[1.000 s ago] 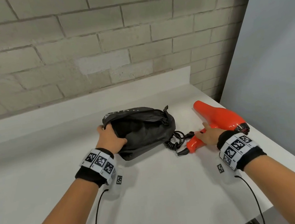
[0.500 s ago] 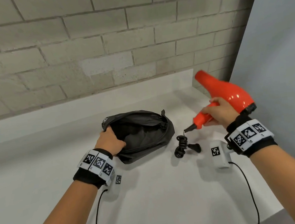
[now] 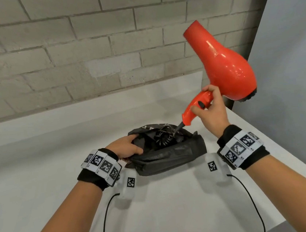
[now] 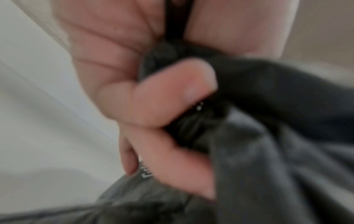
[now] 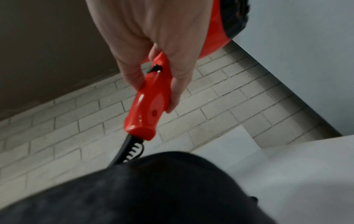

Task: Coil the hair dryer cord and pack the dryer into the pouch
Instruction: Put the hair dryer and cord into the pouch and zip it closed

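An orange-red hair dryer (image 3: 224,62) hangs in the air above the table, nozzle up and to the left. My right hand (image 3: 207,107) grips its handle (image 5: 149,104). The black coiled cord (image 3: 163,138) drops from the handle's end into the open mouth of the black fabric pouch (image 3: 170,157) on the table. My left hand (image 3: 127,147) pinches the pouch's left rim (image 4: 249,84) between thumb and curled fingers, holding the mouth apart. In the right wrist view the pouch (image 5: 153,194) lies just below the cord's strain relief (image 5: 132,150). The plug is hidden.
The white table (image 3: 40,176) runs back to a raised ledge under a grey brick wall (image 3: 84,57). A grey panel (image 3: 291,62) stands at the right, close behind the dryer. The table's right edge (image 3: 286,156) lies near my right forearm.
My right hand has lifted the dryer higher and carried it left over the pouch; the cord, a moment ago on the table beside the pouch, now sits inside its mouth. My left hand pulled the rim open.
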The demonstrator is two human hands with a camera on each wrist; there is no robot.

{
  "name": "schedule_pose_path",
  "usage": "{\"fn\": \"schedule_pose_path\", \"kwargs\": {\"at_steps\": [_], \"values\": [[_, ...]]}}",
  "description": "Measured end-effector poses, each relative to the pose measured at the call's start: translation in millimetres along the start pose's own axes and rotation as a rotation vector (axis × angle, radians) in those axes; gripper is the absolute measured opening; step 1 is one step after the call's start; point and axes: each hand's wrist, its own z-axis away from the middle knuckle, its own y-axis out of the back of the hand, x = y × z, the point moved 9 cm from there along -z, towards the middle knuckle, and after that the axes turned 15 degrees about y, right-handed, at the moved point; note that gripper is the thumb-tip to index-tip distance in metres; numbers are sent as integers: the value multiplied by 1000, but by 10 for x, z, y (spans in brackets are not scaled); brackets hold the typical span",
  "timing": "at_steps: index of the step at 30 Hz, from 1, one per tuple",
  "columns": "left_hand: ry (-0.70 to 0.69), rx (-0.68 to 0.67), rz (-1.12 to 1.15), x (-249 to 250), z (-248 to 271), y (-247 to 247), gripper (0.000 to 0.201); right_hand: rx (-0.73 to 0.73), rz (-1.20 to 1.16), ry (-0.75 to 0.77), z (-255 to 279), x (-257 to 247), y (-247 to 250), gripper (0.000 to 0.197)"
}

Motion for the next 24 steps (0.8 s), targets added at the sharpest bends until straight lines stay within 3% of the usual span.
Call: {"fn": "schedule_pose_path", "kwargs": {"at_steps": [7, 12, 16, 18, 21, 24], "values": [[-12, 68, 208, 49, -42, 285, 55, -403, 102, 134, 186, 13, -305, 59], [-111, 259, 387, 152, -26, 733, 53, -678, 242, 237, 363, 78, -516, 48], [-53, 87, 184, 205, 26, 683, 60, -754, 278, 260, 390, 107, -580, 38], [-41, 93, 126, 238, 105, 716, 61, -804, 310, 284, 411, 96, -610, 36], [-161, 358, -13, 423, 285, 900, 61, -860, 404, 315, 459, 145, -683, 38], [-423, 598, -129, 740, 570, 869, 53, -932, 553, 383, 526, 197, -797, 48]]}}
